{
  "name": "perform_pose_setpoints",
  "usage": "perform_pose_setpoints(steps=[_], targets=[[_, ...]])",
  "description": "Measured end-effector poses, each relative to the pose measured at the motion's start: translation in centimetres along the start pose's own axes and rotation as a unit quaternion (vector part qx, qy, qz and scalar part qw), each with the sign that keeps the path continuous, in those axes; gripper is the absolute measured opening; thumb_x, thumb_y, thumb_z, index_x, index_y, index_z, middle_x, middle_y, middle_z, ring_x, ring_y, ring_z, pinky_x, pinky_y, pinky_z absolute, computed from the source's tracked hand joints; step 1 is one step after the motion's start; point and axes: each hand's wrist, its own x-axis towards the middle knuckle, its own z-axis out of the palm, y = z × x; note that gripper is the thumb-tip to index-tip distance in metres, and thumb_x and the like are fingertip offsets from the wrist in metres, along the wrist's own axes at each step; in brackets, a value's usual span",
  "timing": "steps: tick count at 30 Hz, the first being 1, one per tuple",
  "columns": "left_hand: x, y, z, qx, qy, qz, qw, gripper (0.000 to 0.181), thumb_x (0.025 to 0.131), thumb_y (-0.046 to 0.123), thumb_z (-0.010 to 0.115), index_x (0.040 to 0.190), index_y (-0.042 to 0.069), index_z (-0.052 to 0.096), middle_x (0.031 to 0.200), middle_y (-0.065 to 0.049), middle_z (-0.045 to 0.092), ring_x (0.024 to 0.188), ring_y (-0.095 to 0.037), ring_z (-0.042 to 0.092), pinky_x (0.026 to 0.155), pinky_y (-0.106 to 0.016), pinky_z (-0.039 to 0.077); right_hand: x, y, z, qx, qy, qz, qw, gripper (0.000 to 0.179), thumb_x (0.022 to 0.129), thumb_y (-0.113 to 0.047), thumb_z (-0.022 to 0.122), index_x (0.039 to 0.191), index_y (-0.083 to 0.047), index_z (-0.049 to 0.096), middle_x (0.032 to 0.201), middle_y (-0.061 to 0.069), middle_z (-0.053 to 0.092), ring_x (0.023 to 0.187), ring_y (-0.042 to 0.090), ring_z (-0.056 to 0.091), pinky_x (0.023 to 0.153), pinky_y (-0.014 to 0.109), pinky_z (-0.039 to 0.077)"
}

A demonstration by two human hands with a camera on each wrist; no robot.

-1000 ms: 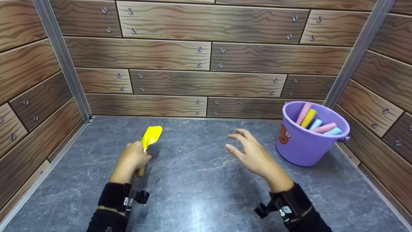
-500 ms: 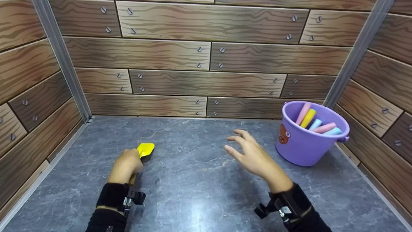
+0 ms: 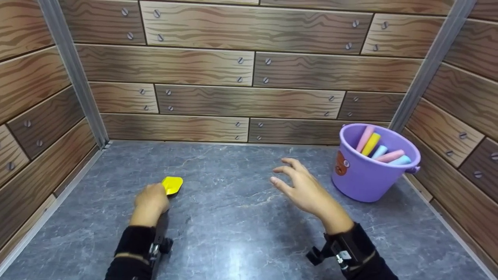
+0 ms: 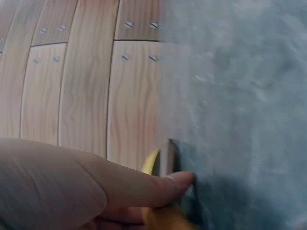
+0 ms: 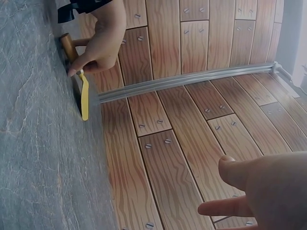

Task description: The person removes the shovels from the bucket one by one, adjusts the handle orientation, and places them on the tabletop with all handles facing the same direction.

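Head view is showing wood-patterned walls point(image 3: 202, 67) enclosing a grey surface point(image 3: 229, 217), probably to contain whatever is being handled. A purple bucket point(image 3: 367, 181) is standing upright near the far right corner, seemingly out of both hands' way. Left of it, the right hand point(image 3: 303, 187) is hovering with its grip slack, fingers apart and holding nothing. The left hand point(image 3: 151, 200) is holding a yellow shovel point(image 3: 172, 185) at the left, its grip curling round the brown handle point(image 5: 69, 47), likely so that the scoop point(image 5: 85, 99) is pointing forward; whether it is touching the surface is unclear. Chalk-like sticks point(image 3: 370, 144) are leaning inside the bucket, presumably being stored together.
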Motion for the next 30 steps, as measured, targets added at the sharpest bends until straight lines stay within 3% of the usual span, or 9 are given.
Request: perform_pose_setpoints(steps=[3, 8, 11, 21, 25, 30], targets=[[-1.1, -0.2, -0.1, 0.004, 0.003, -0.004, 1.0000, 0.060, 0.093, 0.022, 0.092, 0.140, -0.011, 0.072, 0.139, -0.039, 0.075, 0.119, -0.052, 0.079, 0.088, -0.066, 0.070, -0.1, 0.0, 0.0, 0.000, -0.003, 0.000, 1.0000, 0.045, 0.120, -0.039, 0.067, 0.151, -0.009, 0.075, 0.186, 0.025, 0.043, 0.173, 0.056, 0.041, 0.138, 0.082, 0.035], [-6.3, 2.7, -3.9, 0.001, -0.007, -0.012, 0.9999, 0.070, 0.103, 0.037, 0.090, 0.143, -0.016, 0.068, 0.139, -0.041, 0.074, 0.123, -0.054, 0.077, 0.096, -0.065, 0.069, -0.2, 0.1, -0.4, -0.004, -0.006, 0.000, 1.0000, 0.044, 0.120, -0.039, 0.066, 0.151, -0.009, 0.075, 0.186, 0.025, 0.042, 0.173, 0.056, 0.040, 0.137, 0.083, 0.034], [-8.3, 3.4, -5.6, -0.004, -0.014, -0.011, 0.9998, 0.070, 0.106, 0.041, 0.086, 0.140, -0.018, 0.067, 0.134, -0.041, 0.075, 0.115, -0.049, 0.077, 0.093, -0.062, 0.069, -0.2, 0.1, -0.4, -0.001, -0.009, -0.001, 1.0000, 0.044, 0.120, -0.039, 0.066, 0.151, -0.010, 0.075, 0.186, 0.025, 0.042, 0.173, 0.056, 0.040, 0.137, 0.084, 0.034], [-9.0, 3.1, -5.7, 0.012, -0.006, 0.021, 0.9997, 0.068, 0.113, 0.044, 0.075, 0.139, -0.019, 0.067, 0.126, -0.040, 0.076, 0.107, -0.049, 0.077, 0.092, -0.059, 0.067, -0.2, 0.1, -0.6, 0.005, -0.015, -0.002, 0.9999, 0.046, 0.120, -0.041, 0.065, 0.153, -0.009, 0.074, 0.187, 0.025, 0.041, 0.174, 0.057, 0.038, 0.136, 0.086, 0.033], [-9.2, 3.1, -5.9, 0.002, -0.025, 0.016, 0.9996, 0.070, 0.113, 0.048, 0.076, 0.133, -0.018, 0.069, 0.107, -0.031, 0.076, 0.086, -0.037, 0.073, 0.078, -0.047, 0.064, -0.2, 0.3, -0.9, -0.013, -0.018, 0.001, 0.9997, 0.052, 0.121, -0.042, 0.065, 0.161, -0.009, 0.069, 0.187, 0.025, 0.040, 0.174, 0.056, 0.037, 0.137, 0.085, 0.032], [-9.5, 3.3, -6.0, -0.010, -0.048, 0.008, 0.9988, 0.073, 0.113, 0.051, 0.077, 0.131, -0.019, 0.069, 0.073, -0.013, 0.072, 0.053, -0.018, 0.064, 0.063, -0.033, 0.054, -0.1, 0.9, -1.3, -0.079, -0.025, 0.026, 0.9962, 0.068, 0.121, -0.047, 0.063, 0.177, -0.011, 0.051, 0.191, 0.027, 0.033, 0.178, 0.056, 0.030, 0.141, 0.084, 0.026]])
